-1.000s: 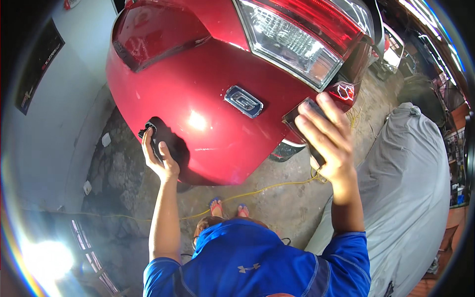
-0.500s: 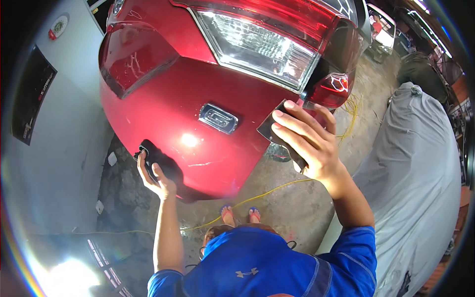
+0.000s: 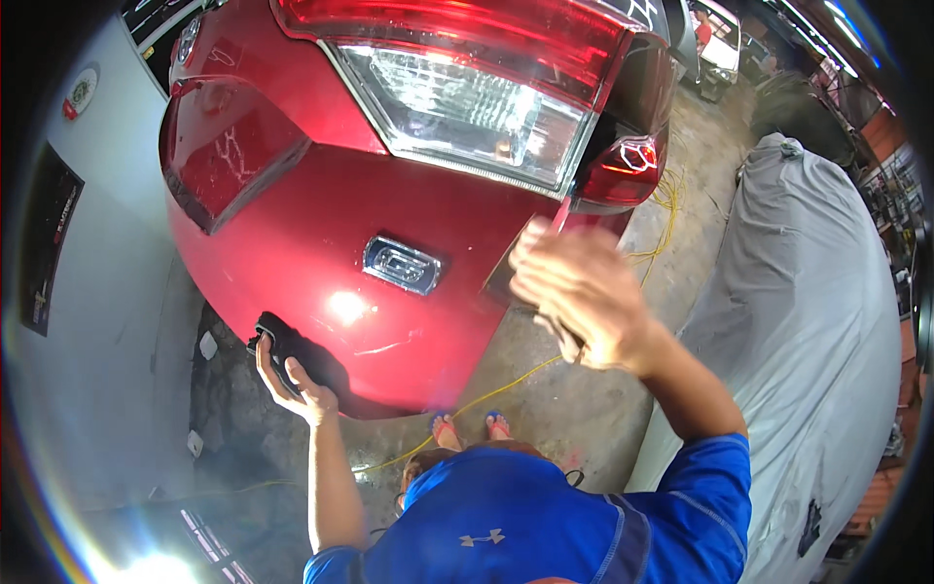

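Note:
A glossy red car rear panel (image 3: pixel 418 185) curves in front of me, with a chrome badge (image 3: pixel 402 265) at its middle. My left hand (image 3: pixel 297 389) is at the panel's lower left edge, its fingers closed on a black, cloth-like bundle (image 3: pixel 274 329); a dark shadow or reflection lies beside it. At the panel's right edge, below the lamp, my right hand (image 3: pixel 584 297) is smeared by motion. Under its fingers is a thin, dark sheet (image 3: pixel 499 279), one corner lying over the red paint. Whether it is cloth or paper I cannot tell.
A large red-and-clear tail lamp (image 3: pixel 467 107) sits above the panel. To the right is a vehicle-sized shape under a grey cover (image 3: pixel 808 321). A yellow cord (image 3: pixel 516 382) runs over the concrete floor by my sandalled feet. A pale wall (image 3: pixel 107 389) stands at left.
The car appears shifted left and slightly down in the view. My right hand has moved slightly along the panel's right edge and is now blurred. My left hand keeps its place on the panel.

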Available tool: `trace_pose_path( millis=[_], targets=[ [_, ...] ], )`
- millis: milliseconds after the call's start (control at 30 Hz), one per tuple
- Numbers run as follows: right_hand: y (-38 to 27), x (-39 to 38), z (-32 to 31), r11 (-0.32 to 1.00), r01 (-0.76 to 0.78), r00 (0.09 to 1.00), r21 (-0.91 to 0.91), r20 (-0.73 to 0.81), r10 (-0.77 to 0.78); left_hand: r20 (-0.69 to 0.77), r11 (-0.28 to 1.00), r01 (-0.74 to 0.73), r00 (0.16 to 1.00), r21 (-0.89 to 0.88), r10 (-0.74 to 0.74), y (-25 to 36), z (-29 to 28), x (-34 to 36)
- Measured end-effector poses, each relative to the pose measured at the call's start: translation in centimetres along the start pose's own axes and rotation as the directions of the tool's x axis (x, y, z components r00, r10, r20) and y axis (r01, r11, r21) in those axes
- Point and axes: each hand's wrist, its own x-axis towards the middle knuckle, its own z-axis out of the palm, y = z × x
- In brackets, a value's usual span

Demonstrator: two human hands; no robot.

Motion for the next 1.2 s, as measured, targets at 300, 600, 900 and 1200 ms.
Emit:
trace_pose_path(
  millis=[300,600,900,1200],
  targets=[
    [-0.3,0.3,-0.9,0.980,0.059,0.995,-0.192,0.085,-0.043,-0.016,1.000,0.001,1.000,0.017,-0.001,0.1,-0.3,0.3],
    [-0.4,0.8,-0.7,0.992,-0.066,0.997,-0.105,-0.046,0.061,-0.022,0.999,-0.017,1.000,0.034,0.018,0.2,-0.1,0.0],
    [-2.8,1.1,-0.1,0.998,0.067,0.986,-0.010,0.154,-0.065,-0.016,0.999,-0.012,1.000,0.038,0.013,-0.1,-0.2,0.2],
    [-1.8,2.8,-3.1,0.978,-0.030,0.918,-0.209,0.382,0.110,-0.023,0.999,0.036,0.999,0.009,-0.036,0.1,-0.1,-0.2]
  ],
)
